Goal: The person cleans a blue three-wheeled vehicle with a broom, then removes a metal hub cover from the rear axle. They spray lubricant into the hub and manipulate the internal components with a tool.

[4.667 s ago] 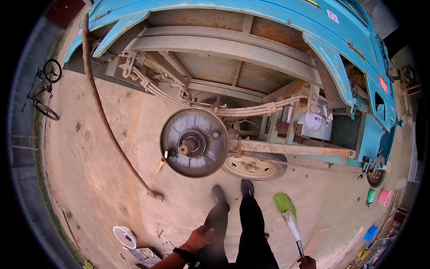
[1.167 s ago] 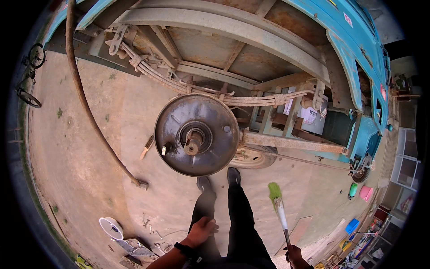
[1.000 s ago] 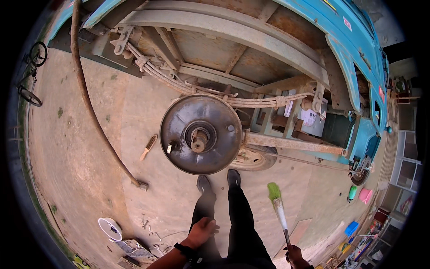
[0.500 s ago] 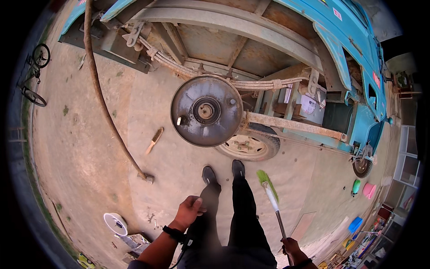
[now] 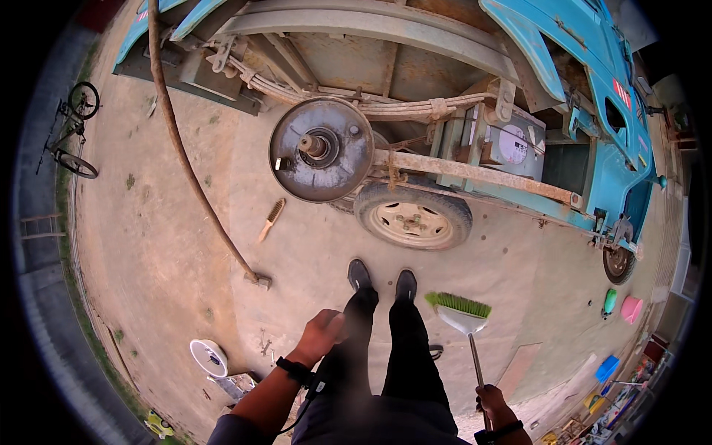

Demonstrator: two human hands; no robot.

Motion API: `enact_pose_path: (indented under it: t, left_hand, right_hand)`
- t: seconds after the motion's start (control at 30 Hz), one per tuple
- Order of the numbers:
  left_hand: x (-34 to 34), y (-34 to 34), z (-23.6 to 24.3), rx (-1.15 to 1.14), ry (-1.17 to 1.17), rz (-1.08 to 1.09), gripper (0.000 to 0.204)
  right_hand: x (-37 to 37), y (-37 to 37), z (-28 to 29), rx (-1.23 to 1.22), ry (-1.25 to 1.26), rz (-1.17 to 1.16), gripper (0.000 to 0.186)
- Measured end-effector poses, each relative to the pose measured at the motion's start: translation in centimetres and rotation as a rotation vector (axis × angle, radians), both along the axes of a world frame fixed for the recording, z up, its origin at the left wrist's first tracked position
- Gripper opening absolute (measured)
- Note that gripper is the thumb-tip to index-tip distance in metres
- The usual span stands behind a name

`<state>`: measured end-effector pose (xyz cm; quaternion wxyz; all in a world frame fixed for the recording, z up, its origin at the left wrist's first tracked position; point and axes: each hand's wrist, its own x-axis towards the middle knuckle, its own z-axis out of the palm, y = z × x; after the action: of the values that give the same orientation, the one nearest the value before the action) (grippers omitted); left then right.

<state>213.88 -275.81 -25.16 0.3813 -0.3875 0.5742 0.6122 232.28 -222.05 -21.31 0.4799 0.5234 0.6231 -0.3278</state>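
Note:
My right hand (image 5: pixel 492 404) is wrapped round the metal handle of a broom (image 5: pixel 465 322), whose fan-shaped pale head and green bristles point away from me, to the right of my shoes. My left hand (image 5: pixel 321 336) is held in front of my left thigh with its fingers curled in; nothing shows in it. Ahead of me is a round brake drum (image 5: pixel 326 167) with a greasy hub and axle stub, on the underside of a blue vehicle (image 5: pixel 534 55). Below and right of the drum is a tyred wheel (image 5: pixel 412 222).
A wooden-handled wire brush (image 5: pixel 272 219) lies left of the drum. Farther left stands a long-handled hammer (image 5: pixel 200 182). A white bucket (image 5: pixel 208 357) and several wrenches (image 5: pixel 265 346) are at lower left. A pink bucket (image 5: pixel 631 309) and blue container (image 5: pixel 607 368) are at right; a bicycle (image 5: pixel 73 130) is far left.
The broom head has turned from edge-on to broadside, still in my right hand. My view has shifted, showing more of the wheel and the axle stub from the side. My left hand stays curled.

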Motion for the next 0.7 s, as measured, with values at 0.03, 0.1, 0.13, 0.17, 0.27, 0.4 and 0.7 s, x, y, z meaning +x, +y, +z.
enact_pose_path:
  t: [0.03, 0.1, 0.13, 0.17, 0.27, 0.4, 0.7]
  left_hand:
    - [0.1, 0.5, -0.1, -0.001, -0.003, -0.019, 0.039]
    - [0.2, 1.9, -0.1, 0.001, -0.026, -0.021, 0.039]
    - [0.2, 2.4, 0.0, -0.003, -0.036, -0.022, 0.039]
    - [0.3, 3.0, 0.0, -0.002, -0.039, -0.02, 0.039]
    - [0.1, 4.8, 0.3, 0.003, -0.039, -0.032, 0.038]
    - [1.2, 6.4, -0.6, -0.104, 0.202, -0.214, 0.036]
    - [-3.7, 6.5, 3.8, -0.123, 0.047, 0.067, 0.034]
  right_hand:
    - [0.1, 0.6, 0.0, 0.003, 0.012, 0.021, 0.029]
    - [1.1, 2.3, -0.3, 0.007, 0.045, 0.026, 0.028]
    - [1.1, 2.9, -0.4, 0.032, 0.058, 0.038, 0.028]
    - [1.1, 3.5, -0.3, 0.058, 0.071, 0.05, 0.028]
    - [1.8, 6.1, -0.3, 0.148, 0.128, -0.013, 0.025]
    - [3.2, 10.8, -0.9, 0.295, 0.256, -0.084, 0.022]
    - [4.7, 20.2, -4.8, 0.417, 0.313, 0.35, 0.072]
